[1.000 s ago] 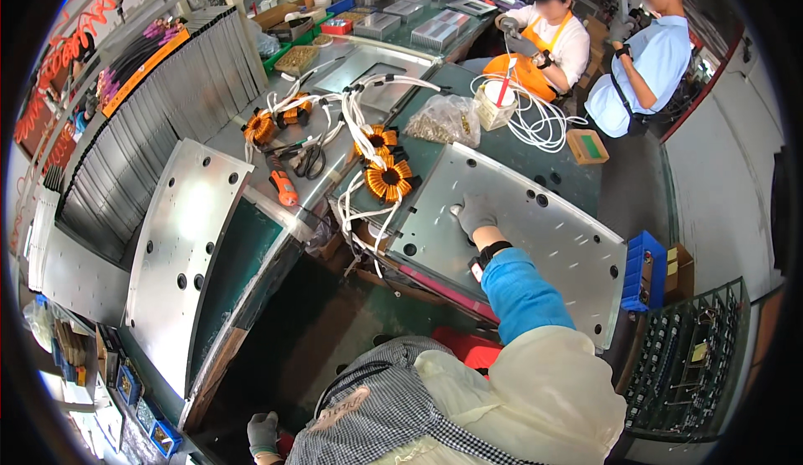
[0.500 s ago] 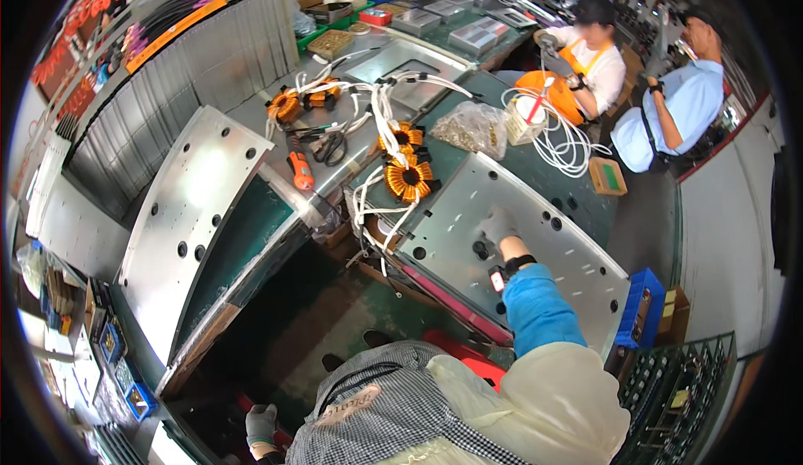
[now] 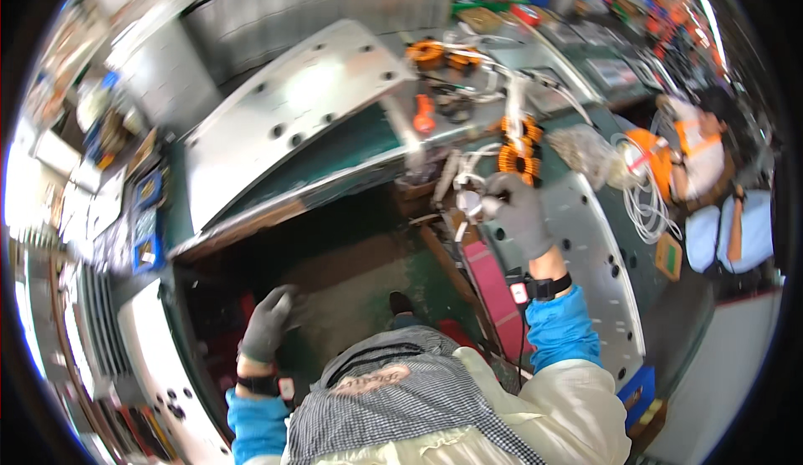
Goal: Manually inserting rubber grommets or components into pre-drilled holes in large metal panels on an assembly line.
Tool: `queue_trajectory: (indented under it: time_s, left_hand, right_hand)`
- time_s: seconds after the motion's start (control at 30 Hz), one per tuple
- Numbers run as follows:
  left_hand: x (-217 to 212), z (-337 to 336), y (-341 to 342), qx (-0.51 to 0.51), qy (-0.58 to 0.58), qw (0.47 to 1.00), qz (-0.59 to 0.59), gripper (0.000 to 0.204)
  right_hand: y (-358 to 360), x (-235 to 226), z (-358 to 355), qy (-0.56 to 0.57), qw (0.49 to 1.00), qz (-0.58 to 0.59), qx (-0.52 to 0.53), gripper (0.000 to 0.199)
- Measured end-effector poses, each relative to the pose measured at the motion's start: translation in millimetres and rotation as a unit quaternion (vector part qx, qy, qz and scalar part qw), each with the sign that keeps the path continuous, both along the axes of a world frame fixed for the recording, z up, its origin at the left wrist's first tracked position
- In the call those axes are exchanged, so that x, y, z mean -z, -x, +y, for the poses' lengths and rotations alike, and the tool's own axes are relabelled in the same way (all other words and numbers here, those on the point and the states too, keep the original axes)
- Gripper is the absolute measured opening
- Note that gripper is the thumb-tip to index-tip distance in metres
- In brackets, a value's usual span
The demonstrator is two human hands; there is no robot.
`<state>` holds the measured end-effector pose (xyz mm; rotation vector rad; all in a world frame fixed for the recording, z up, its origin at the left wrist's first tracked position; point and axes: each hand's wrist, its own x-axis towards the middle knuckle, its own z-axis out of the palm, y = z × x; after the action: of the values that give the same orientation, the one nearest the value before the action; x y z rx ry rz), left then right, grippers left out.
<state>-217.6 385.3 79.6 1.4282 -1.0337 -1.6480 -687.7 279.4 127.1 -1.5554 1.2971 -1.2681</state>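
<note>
My right hand (image 3: 523,218), in a grey glove, is over the near left corner of a flat metal panel (image 3: 577,235) with dark round holes. Its fingers are bent and blurred; whether they hold anything cannot be told. Just beyond it are orange copper-wound coils (image 3: 519,164) with white cables (image 3: 516,101). A whitish round thing (image 3: 470,205) shows beside the fingertips, below the bench edge. My left hand (image 3: 268,324), also gloved, hangs in the air over the dark floor gap. Its fingers are loosely bent, with nothing visible in them.
A second holed metal panel (image 3: 288,101) lies tilted on the left bench, near an orange power tool (image 3: 424,114). A plastic bag (image 3: 579,154) and coiled white cable (image 3: 646,206) lie right. Two people, one in an orange apron (image 3: 657,160), are at far right. A blue bin (image 3: 637,396) stands lower right.
The view has swung left. My right hand has left the panel's middle and moved to its left corner by the coils. My left hand has risen from low beside my body.
</note>
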Motion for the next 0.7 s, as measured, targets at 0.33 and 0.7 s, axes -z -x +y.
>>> queue_trajectory:
  time_s: [0.33, 0.7]
  left_hand:
    - [-15, 183, -98, -0.122, 0.036, 0.936, 0.328, 0.076]
    - [35, 460, -173, -0.414, 0.239, 0.846, 0.233, 0.055]
  right_hand:
    - [-432, 0, 154, 0.233, 0.747, 0.159, -0.602, 0.022]
    - [-641, 22, 352, 0.065, 0.466, 0.181, -0.864, 0.034]
